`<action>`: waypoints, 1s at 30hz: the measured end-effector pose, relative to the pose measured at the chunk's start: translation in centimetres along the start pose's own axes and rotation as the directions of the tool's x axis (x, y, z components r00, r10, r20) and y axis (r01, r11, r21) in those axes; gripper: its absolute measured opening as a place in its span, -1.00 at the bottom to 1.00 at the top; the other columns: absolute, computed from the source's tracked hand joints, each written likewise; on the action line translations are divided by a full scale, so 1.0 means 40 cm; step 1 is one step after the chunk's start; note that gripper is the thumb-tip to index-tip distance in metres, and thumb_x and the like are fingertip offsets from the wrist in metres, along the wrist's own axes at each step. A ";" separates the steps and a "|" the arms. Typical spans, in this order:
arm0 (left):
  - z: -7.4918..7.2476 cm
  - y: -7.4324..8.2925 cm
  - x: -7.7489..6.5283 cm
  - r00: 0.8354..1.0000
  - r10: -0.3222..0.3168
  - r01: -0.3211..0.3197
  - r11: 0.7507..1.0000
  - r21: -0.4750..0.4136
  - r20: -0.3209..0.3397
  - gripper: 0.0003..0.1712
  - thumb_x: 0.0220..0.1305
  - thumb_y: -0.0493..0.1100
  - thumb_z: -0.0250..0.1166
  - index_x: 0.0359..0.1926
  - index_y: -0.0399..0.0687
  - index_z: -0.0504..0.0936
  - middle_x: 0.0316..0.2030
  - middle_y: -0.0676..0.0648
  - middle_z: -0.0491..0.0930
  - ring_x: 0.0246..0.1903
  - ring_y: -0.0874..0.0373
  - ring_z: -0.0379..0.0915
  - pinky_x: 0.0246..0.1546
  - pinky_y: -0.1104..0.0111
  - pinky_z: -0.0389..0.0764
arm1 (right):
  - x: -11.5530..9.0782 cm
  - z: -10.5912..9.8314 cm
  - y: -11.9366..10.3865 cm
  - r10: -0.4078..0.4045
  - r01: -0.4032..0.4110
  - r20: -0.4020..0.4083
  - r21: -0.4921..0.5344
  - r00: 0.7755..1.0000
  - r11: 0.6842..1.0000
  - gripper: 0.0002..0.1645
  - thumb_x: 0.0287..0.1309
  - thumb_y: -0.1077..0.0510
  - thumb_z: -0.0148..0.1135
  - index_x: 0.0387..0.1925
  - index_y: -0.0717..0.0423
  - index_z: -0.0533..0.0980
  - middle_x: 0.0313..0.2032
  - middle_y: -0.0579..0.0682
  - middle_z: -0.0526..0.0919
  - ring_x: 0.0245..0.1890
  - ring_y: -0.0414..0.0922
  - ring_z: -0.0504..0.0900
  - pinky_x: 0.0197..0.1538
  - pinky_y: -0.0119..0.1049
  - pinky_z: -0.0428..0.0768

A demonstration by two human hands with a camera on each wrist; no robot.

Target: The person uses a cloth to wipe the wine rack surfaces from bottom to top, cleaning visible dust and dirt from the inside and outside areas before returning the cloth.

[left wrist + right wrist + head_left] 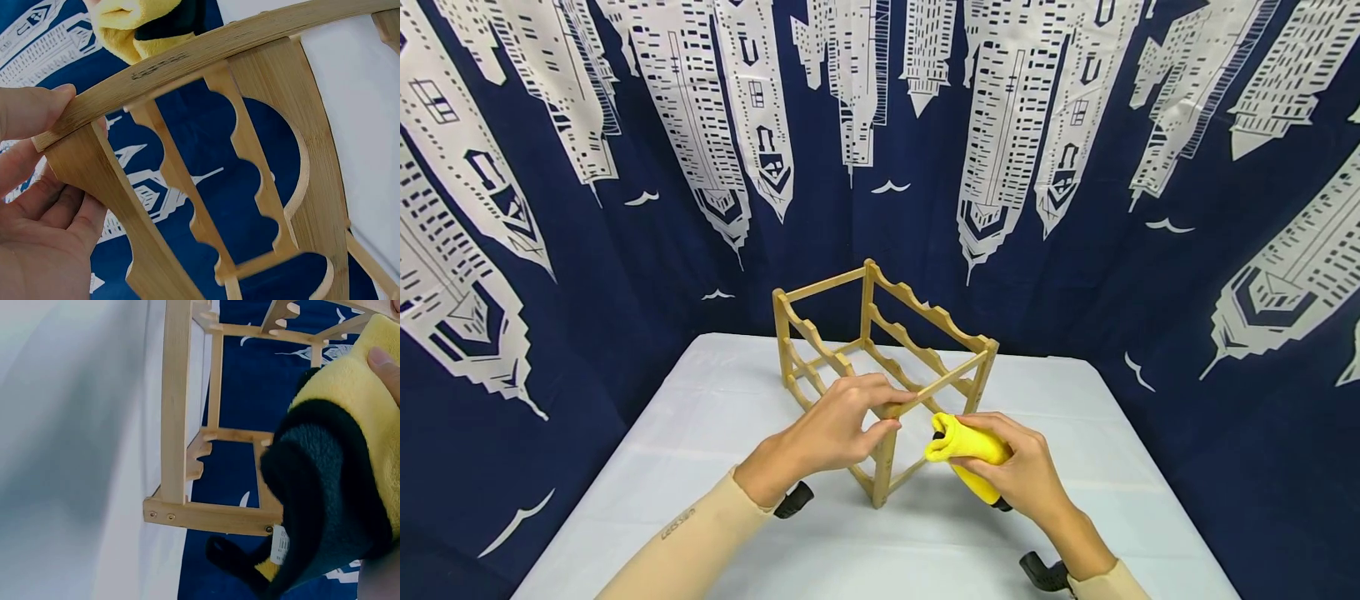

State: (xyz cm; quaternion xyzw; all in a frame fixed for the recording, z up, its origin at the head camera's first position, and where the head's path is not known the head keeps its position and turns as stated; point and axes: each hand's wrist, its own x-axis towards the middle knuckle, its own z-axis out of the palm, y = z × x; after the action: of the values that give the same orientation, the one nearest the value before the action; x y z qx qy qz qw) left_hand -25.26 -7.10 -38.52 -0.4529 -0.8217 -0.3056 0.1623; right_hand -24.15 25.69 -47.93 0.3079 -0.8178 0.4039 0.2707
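A light wooden rack (886,454) with scalloped rails stands on the white table. My left hand (842,421) grips its near top corner, the thumb on the corner post and the fingers over the top; in the left wrist view the thumb (37,109) lies against the post end. In my right hand (1018,462) is a folded yellow cloth (973,446), held just right of that corner. The right wrist view shows the cloth (337,381) with a dark grey side, black edging, a loop and a small white tag (279,545).
The table (700,417) is covered in white, and its back edge lies just behind the rack. A navy curtain (880,225) printed with white buildings and birds hangs behind and at both sides. A black wrist mount (793,500) sits under the left wrist, another (1043,573) by the right.
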 end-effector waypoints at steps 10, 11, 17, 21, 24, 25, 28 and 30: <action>-0.023 -0.009 -0.023 0.998 -0.043 0.044 0.999 -0.027 0.038 -0.53 0.57 -0.38 0.51 0.42 -0.15 0.81 0.02 0.01 0.83 -0.10 0.22 0.63 -0.12 0.50 0.76 | 0.001 0.001 -0.010 -0.002 0.001 -0.024 -0.020 1.000 1.000 -0.21 -0.04 0.39 0.89 0.27 -0.04 0.83 0.12 -0.02 0.95 0.13 -0.27 0.85 0.24 -0.68 0.67; -0.025 -0.012 -0.025 0.998 -0.044 0.045 0.999 -0.030 0.037 -0.53 0.57 -0.38 0.51 0.41 -0.15 0.81 0.02 0.00 0.83 -0.10 0.22 0.63 -0.13 0.50 0.76 | 0.001 0.003 -0.012 -0.010 0.009 -0.029 -0.027 1.000 1.000 -0.21 -0.04 0.39 0.89 0.27 -0.04 0.83 0.11 -0.02 0.95 0.11 -0.25 0.85 0.21 -0.68 0.66; -0.037 -0.028 -0.040 0.999 -0.026 0.026 0.999 -0.040 0.021 -0.54 0.53 -0.44 0.50 0.36 -0.11 0.85 0.13 -0.01 0.86 0.07 0.15 0.78 0.09 0.38 0.89 | 0.001 0.013 -0.021 -0.052 0.050 -0.037 -0.052 0.998 0.997 -0.21 -0.07 0.37 0.91 0.25 -0.02 0.83 0.07 -0.02 0.96 0.02 -0.17 0.85 0.17 -0.65 0.63; -0.042 -0.038 -0.048 1.000 -0.024 0.024 0.998 -0.053 0.008 -0.54 0.51 -0.48 0.50 0.32 -0.09 0.87 0.18 -0.02 0.87 0.19 0.08 0.82 0.22 0.28 0.91 | -0.001 0.023 -0.024 -0.061 0.061 -0.014 -0.023 0.998 0.998 -0.21 -0.04 0.38 0.89 0.27 -0.01 0.81 0.09 0.00 0.94 0.05 -0.15 0.87 0.26 -0.70 0.64; -0.043 -0.047 -0.051 1.000 -0.017 0.016 0.998 -0.059 -0.007 -0.54 0.49 -0.50 0.50 0.30 -0.09 0.88 0.18 -0.02 0.87 0.21 0.06 0.83 0.23 0.28 0.91 | 0.000 0.032 -0.027 -0.072 0.072 -0.002 -0.014 0.997 0.997 -0.21 -0.03 0.37 0.89 0.28 0.00 0.81 0.10 0.01 0.94 0.08 -0.11 0.88 0.33 -0.71 0.62; -0.043 -0.051 -0.052 1.000 -0.016 0.015 0.998 -0.058 -0.013 -0.53 0.48 -0.51 0.50 0.29 -0.09 0.88 0.17 -0.02 0.88 0.22 0.05 0.82 0.23 0.28 0.91 | 0.000 0.035 -0.028 -0.076 0.076 0.003 -0.016 0.997 0.997 -0.21 -0.03 0.36 0.90 0.28 0.00 0.81 0.11 0.01 0.94 0.08 -0.09 0.88 0.34 -0.71 0.62; -0.044 -0.062 -0.053 1.000 -0.013 0.011 0.998 -0.063 -0.026 -0.53 0.46 -0.53 0.50 0.27 -0.09 0.89 0.16 -0.03 0.88 0.24 0.03 0.82 0.23 0.28 0.92 | 0.002 0.045 -0.033 -0.091 0.092 0.015 -0.015 0.996 0.996 -0.22 -0.01 0.34 0.90 0.28 0.00 0.81 0.11 0.01 0.93 0.07 -0.05 0.89 0.36 -0.71 0.61; -0.044 -0.068 -0.054 0.999 -0.016 0.014 0.998 -0.067 -0.032 -0.53 0.46 -0.54 0.50 0.27 -0.10 0.89 0.16 -0.03 0.88 0.25 0.02 0.82 0.24 0.28 0.92 | 0.003 0.052 -0.035 -0.101 0.101 0.025 -0.008 0.995 0.995 -0.23 0.00 0.35 0.89 0.28 0.00 0.81 0.12 0.02 0.93 0.07 -0.03 0.90 0.35 -0.70 0.61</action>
State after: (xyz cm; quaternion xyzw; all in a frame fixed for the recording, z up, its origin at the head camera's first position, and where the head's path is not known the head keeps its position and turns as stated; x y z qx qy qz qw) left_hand -26.41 -10.73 -39.30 -0.4470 -0.8116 -0.3414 0.1581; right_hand -23.62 23.25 -48.23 0.3526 -0.8063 0.3819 0.2822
